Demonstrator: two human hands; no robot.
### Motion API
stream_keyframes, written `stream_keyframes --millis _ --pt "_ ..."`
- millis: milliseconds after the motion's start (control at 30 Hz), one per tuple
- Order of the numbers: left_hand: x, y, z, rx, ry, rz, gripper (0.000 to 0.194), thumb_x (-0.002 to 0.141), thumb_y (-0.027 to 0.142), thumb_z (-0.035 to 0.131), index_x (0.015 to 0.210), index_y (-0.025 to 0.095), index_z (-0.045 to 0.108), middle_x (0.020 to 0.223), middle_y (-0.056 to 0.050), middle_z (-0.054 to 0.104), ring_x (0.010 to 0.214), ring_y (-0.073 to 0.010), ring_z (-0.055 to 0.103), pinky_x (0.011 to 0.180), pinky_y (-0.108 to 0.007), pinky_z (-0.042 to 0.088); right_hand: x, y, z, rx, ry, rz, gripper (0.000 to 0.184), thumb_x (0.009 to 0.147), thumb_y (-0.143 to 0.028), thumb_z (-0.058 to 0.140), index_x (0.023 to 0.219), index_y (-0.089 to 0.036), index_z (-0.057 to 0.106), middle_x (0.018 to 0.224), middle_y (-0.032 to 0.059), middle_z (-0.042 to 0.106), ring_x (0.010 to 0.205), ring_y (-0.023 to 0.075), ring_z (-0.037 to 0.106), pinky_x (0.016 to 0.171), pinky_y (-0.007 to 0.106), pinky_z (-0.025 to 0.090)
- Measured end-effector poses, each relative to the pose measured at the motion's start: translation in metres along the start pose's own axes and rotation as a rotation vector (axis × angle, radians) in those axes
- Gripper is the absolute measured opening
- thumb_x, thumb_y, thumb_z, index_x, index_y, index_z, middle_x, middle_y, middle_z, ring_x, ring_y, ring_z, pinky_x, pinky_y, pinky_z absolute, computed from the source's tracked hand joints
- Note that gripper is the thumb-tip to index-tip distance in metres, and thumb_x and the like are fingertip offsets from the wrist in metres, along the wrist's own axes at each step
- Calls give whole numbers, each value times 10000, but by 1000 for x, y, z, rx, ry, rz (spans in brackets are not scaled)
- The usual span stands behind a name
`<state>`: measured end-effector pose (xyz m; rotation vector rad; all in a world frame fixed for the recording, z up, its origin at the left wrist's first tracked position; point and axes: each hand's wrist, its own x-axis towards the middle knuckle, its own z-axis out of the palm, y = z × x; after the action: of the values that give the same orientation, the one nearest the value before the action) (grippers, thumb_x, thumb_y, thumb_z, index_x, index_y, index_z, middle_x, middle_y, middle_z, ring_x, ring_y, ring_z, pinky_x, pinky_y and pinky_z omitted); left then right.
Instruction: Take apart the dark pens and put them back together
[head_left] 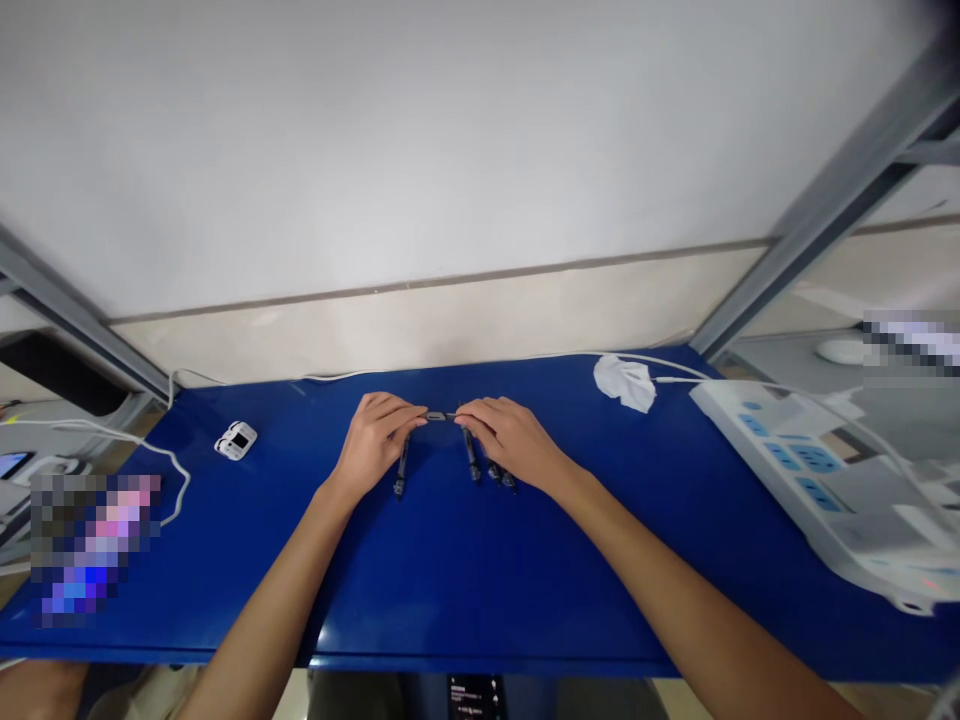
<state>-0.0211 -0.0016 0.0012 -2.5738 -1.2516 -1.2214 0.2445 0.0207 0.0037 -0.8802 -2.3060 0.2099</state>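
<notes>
Between my two hands, above the blue table (480, 570), is a slim dark stick-like piece (436, 416) with a flat grey section; its exact kind cannot be made out. My left hand (377, 435) pinches its left end with thumb and fingertips. The fingertips of my right hand (510, 437) close on the other end. Below my left hand lies a thin black stick-like item (402, 470) with a knobby end. A similar black item (471, 458) rests left of my right palm, and more dark ends (502, 476) show from under that hand, partly hidden.
A small white gadget with a dark screen (236, 440) sits at left, near a pixelated area. Crumpled white cloth or tissue (626, 382) lies at back right, beside a large white panel with blue sockets (806, 460). White cables (660, 362) run along the back. A phone (476, 697) shows below the front edge.
</notes>
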Motion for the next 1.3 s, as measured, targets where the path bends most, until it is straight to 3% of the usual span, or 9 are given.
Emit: stream_keyframes --millis 167,467,667,833,933,1000,1067,1167,1300 --pt "0 -1 -1 -10 42 26 215 1020 310 664 1204 270 770 1096 -52 820 1002 -231 733 984 -469 495 -1 0 0 29 -13 44 283 1136 -358 431 1118 -247 691 1119 53 794 915 230 737 828 372 523" --pt "-1 -4 4 -72 -111 -36 246 1062 313 588 1240 249 746 1079 -57 811 958 -218 717 918 -433 483 1 5 -4 69 50 -26 233 1106 -340 519 1159 -255 729 1123 70 791 1029 259 726 940 430 503" --pt "-1 -2 2 -67 -58 13 222 1046 298 615 1207 245 759 1053 -61 809 946 -224 714 933 -439 479 3 -2 -8 487 3 256 216 1026 -450 652 1012 -265 763 845 21 774 731 199 698 680 335 508" --pt "2 6 1 -80 -30 -29 270 1006 380 683 1241 259 741 1120 -64 802 1012 -236 721 960 -437 477 8 1 -5 928 314 445 218 897 -437 823 938 -240 739 781 1 698 669 154 623 654 308 505" --pt "1 4 1 2 -85 -97 288 1023 422 649 1244 250 716 1089 -60 789 1019 -239 709 945 -429 461 13 9 -6 1234 513 523 225 893 -428 835 918 -239 714 923 19 706 828 166 663 730 303 543" --pt "0 1 1 84 -125 -175 288 1026 448 633 1212 240 704 1026 -56 774 977 -244 698 916 -424 449 14 16 -10 1451 555 554 222 910 -409 825 915 -240 682 1018 34 715 996 200 688 838 339 579" --pt "-3 -4 2 142 -161 -243 288 1011 473 646 1164 233 693 981 -50 754 918 -243 686 895 -420 441 14 24 -15 1641 571 568 208 930 -350 811 898 -238 638 938 16 689 969 189 692 878 361 596" --pt "-5 -9 4 160 -201 -304 259 1005 473 645 1107 237 675 944 -37 733 854 -229 673 880 -409 439 10 35 -24 1876 612 592 197 996 -278 720 876 -236 570 692 -54 513 640 115 581 666 269 573" --pt "-6 -9 5 148 -225 -335 193 1020 428 610 1082 252 659 890 -11 719 806 -214 657 875 -405 435 0 49 -33 2020 618 671 374 1063 -417 546 756 -248 417 570 -82 306 428 106 303 375 253 316"
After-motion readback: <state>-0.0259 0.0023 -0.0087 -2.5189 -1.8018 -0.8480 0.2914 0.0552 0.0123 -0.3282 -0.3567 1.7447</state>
